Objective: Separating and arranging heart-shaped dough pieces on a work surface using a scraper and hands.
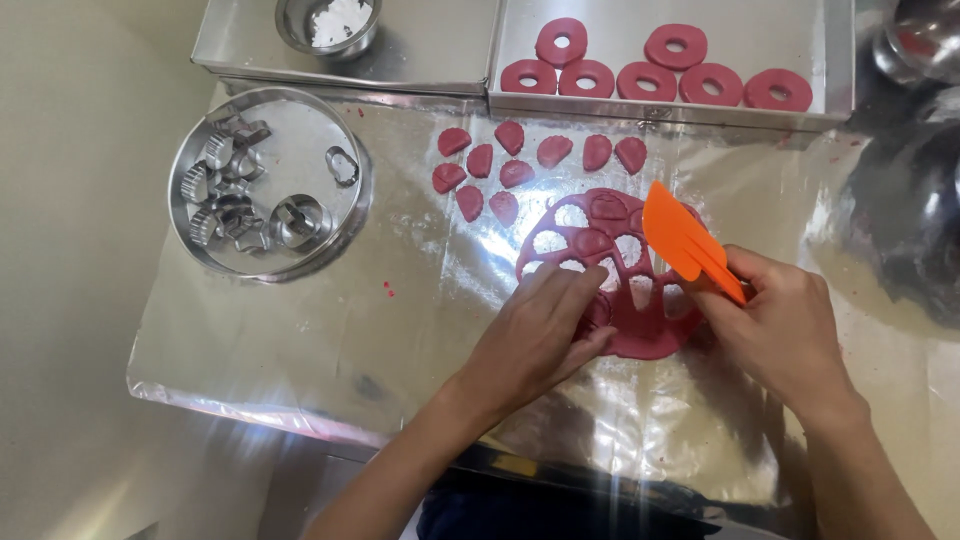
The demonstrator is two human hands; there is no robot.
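Observation:
A flat sheet of red dough (640, 330) with several cut-out holes lies on the foil-covered table (330, 320). My left hand (540, 335) rests fingers-down on the sheet's near left edge. My right hand (780, 330) grips an orange plastic scraper (685, 238), its blade raised over the right side of the sheet. Several small red petal-shaped pieces (515, 172) lie in a cluster just beyond the sheet.
A round steel tin (345, 215) with several metal cutters (235, 200) stands at the left. A steel tray (835, 60) at the back holds red dough rings (650, 70). A second tray (430, 45) carries a small bowl of white powder (330, 22). Dark cookware (910, 200) sits far right.

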